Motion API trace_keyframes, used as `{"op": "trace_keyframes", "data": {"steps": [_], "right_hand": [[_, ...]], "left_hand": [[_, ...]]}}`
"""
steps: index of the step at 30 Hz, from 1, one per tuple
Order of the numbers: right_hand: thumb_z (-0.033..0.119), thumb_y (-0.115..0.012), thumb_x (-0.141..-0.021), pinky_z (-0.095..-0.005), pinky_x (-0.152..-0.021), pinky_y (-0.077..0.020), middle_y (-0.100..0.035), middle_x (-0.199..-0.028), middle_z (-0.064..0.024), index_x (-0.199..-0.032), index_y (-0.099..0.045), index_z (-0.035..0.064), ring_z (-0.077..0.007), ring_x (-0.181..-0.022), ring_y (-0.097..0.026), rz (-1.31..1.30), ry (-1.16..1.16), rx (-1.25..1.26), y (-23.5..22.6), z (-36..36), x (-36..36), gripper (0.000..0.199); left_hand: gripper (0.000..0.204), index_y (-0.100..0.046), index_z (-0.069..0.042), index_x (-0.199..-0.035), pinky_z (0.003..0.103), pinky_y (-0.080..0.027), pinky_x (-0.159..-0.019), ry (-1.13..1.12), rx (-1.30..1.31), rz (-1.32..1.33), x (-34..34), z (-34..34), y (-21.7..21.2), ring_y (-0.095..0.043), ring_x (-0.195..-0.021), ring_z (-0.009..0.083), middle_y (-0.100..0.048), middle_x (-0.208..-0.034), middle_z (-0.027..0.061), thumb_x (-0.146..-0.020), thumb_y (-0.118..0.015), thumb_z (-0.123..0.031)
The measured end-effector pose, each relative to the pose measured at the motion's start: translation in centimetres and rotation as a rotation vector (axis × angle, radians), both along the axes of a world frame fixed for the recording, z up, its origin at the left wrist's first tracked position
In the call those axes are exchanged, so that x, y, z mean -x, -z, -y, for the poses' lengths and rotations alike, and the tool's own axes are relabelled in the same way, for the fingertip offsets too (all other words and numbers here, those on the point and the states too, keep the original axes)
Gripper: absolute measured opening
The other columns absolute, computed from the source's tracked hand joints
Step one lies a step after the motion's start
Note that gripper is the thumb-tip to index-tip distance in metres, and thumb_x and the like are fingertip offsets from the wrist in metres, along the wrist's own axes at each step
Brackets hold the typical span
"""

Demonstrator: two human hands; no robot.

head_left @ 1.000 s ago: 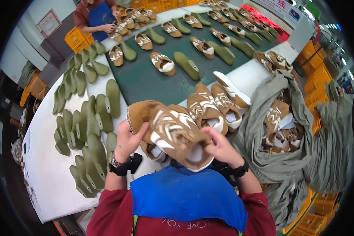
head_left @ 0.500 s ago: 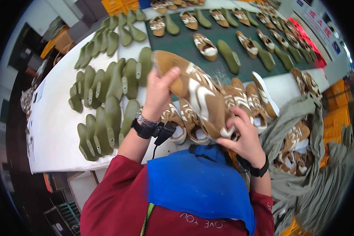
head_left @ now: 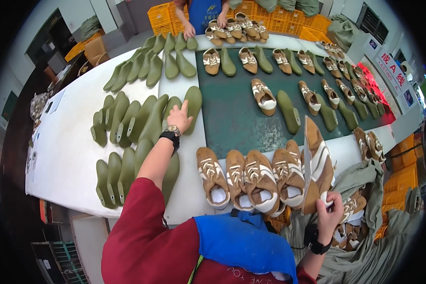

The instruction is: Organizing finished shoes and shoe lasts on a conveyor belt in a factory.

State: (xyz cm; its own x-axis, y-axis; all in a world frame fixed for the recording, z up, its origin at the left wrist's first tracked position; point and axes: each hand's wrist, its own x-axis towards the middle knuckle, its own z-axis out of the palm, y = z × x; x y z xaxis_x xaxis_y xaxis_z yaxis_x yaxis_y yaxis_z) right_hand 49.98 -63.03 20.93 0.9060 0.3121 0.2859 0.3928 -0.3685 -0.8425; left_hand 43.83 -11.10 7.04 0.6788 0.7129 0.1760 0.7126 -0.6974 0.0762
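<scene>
A: What is the left hand (head_left: 180,118) doing?

B: It is reaching out over the white table (head_left: 75,142), fingers loosely spread and gripping nothing, and it is resting on the tip of an olive green shoe last (head_left: 192,105). More green lasts (head_left: 128,124) are lying in rows just beside it, and another group is lying nearer the body.

A: And the right hand (head_left: 327,214)?

B: It is clasping the heel end of a brown and white shoe (head_left: 315,163), which is standing tilted on edge, toe pointing away, at the right end of a row of four matching shoes (head_left: 251,179) lying along the near table edge.

A: What is lying past that?

B: A dark green mat (head_left: 236,118) is carrying pairs of one shoe and one last. Grey-green cloth sacks (head_left: 364,189) are hanging off the right side, with more shoes lying in them.

A: Any packaging or signs?

B: Yellow plastic crates (head_left: 162,16) are stacked along the far wall, and orange ones are sitting low on the right. A white rectangular sign (head_left: 392,70) with red characters is hanging at the far right, with a small blue-and-white panel (head_left: 373,44) beyond it and another below. Flat papers (head_left: 57,100) are lying on the table's left edge.

A: Anyone else?

B: Another person's hand (head_left: 189,32) is touching lasts at the far end.
</scene>
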Motion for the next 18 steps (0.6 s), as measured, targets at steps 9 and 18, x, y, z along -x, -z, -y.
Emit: {"op": "trace_keyframes", "data": {"steps": [9, 18], "right_hand": [[0.001, -0.067, -0.069, -0.0178, -0.053, -0.0319, -0.050, -0.080, 0.0001, -0.078, -0.046, 0.0045, -0.0037, -0.064, -0.040, -0.108, 0.145, -0.076, 2.3, 2.1, 0.8, 0.023], [0.009, -0.074, -0.067, -0.0198, -0.053, -0.0374, -0.053, -0.073, -0.0015, -0.075, -0.051, 0.0040, -0.0073, -0.060, -0.046, -0.077, 0.270, 0.099, 2.0, 2.7, 2.1, 0.025]], "left_hand": [[0.050, -0.045, -0.013, -0.122, 0.046, -0.049, -0.079, 0.104, 0.423, 0.046, -8.5, 1.1, 2.2, -0.061, -0.089, 0.0389, -0.063, -0.093, 0.0248, -0.074, -0.057, -0.024], [0.047, -0.045, -0.005, -0.119, 0.046, -0.050, -0.079, 0.508, 0.514, -0.083, -20.0, 13.1, 6.8, -0.061, -0.090, 0.0394, -0.062, -0.096, 0.0252, -0.077, -0.057, -0.023]]}}
